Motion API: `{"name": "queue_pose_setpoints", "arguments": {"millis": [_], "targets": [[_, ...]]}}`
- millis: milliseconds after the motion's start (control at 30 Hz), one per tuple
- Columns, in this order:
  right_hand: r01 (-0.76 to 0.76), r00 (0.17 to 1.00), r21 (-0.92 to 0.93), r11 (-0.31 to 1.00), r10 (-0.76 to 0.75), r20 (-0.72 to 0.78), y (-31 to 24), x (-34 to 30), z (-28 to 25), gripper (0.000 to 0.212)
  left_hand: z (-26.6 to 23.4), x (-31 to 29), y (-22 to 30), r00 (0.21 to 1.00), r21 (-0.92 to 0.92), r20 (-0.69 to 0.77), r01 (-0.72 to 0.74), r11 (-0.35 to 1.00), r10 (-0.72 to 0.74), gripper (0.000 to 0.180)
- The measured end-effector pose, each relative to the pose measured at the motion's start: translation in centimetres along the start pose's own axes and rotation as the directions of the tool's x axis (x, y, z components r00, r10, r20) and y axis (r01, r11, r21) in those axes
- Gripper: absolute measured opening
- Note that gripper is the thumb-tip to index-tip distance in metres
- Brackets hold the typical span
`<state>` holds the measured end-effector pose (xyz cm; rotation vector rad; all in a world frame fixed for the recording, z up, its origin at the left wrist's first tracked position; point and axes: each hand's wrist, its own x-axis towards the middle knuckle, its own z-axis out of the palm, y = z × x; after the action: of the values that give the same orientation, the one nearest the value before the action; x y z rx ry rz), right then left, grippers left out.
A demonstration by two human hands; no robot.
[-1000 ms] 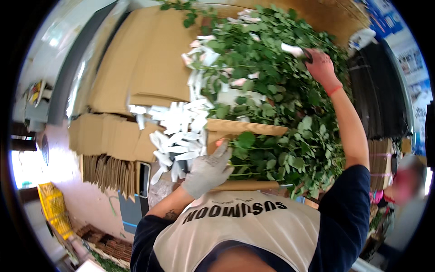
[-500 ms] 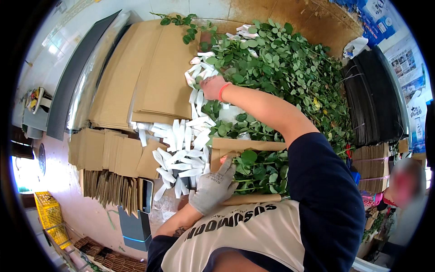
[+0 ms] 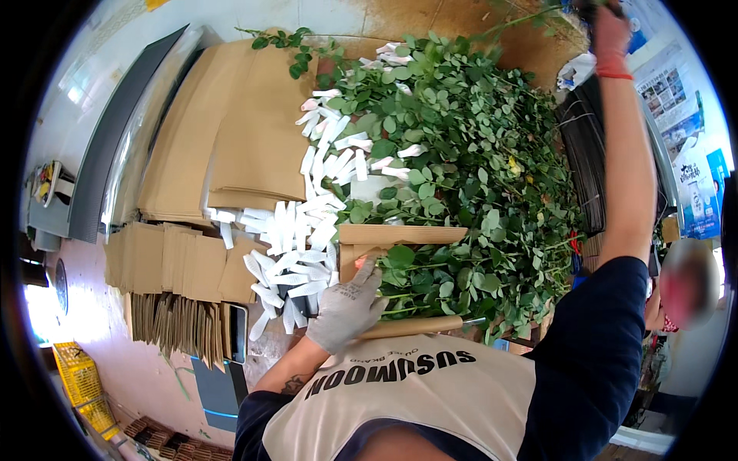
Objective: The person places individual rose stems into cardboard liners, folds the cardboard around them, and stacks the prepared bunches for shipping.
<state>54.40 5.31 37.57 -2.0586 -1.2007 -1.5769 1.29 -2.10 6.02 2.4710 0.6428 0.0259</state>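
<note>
My left hand (image 3: 346, 309), in a grey-white glove, lies with fingers stretched out over a piece of cardboard (image 3: 403, 235). Its fingertips rest by an orange-pink rose head (image 3: 361, 261), partly hidden. Green rose stems (image 3: 453, 280) run rightward from there across the cardboard. Raised at the upper right, my right hand (image 3: 611, 38), in a pinkish glove, is closed on a leafy rose stem (image 3: 526, 18) whose leaves trail to its left. The fingers are partly cut off by the picture's edge. Beside my left hand lie many white mesh flower sleeves (image 3: 296, 257).
A large heap of leafy roses (image 3: 477, 131) covers the middle and right of the table. Cardboard sheets (image 3: 265, 131) are stacked at the left, with smaller cardboard pieces (image 3: 165, 257) nearer. Dark sheets (image 3: 580, 154) stand at the right. Another person (image 3: 684, 288) is at the far right.
My right hand has gone from the sleeved rose heads up to the far upper right, with a leafy stem. My left hand stays on the cardboard. The whole view has shifted slightly.
</note>
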Motion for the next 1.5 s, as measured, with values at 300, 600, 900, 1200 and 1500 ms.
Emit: {"name": "queue_pose_setpoints", "arguments": {"millis": [300, 600, 900, 1200, 1500], "targets": [[-0.150, 0.975, 0.728, 0.669, 0.220, -0.001, 2.4, 2.2, -8.8, 0.035, -1.0, 0.3, 0.7, 0.982, 0.017, 0.149, 0.114, 0.993, -0.115, 0.061], [-0.489, 0.374, 0.598, 0.635, -0.467, 0.801, -19.7, -12.8, 4.2, 0.030, -0.3, 0.2, 0.2, 0.999, -0.015, -0.017, 0.050, 0.999, -0.050, 0.056], [-0.070, 0.220, 0.216, 0.974, -0.196, 0.955, -22.9, -27.8, 21.5, 0.027, -0.8, 0.7, 0.0, 0.989, -0.116, 0.093, 0.127, 0.985, -0.117, 0.056], [0.289, 0.565, 0.142, 0.947, -0.288, 0.773, -17.0, -19.6, 18.9, 0.025, -1.3, 0.6, 0.2, 0.992, -0.124, 0.091, 0.104, 0.987, -0.093, 0.055], [0.193, 0.970, -0.132, 0.972, -0.170, 0.173, -1.3, -0.1, 7.6, 0.042, -0.3, -0.1, 0.2, 0.997, -0.056, 0.046, 0.058, 0.997, -0.055, 0.055]]}}
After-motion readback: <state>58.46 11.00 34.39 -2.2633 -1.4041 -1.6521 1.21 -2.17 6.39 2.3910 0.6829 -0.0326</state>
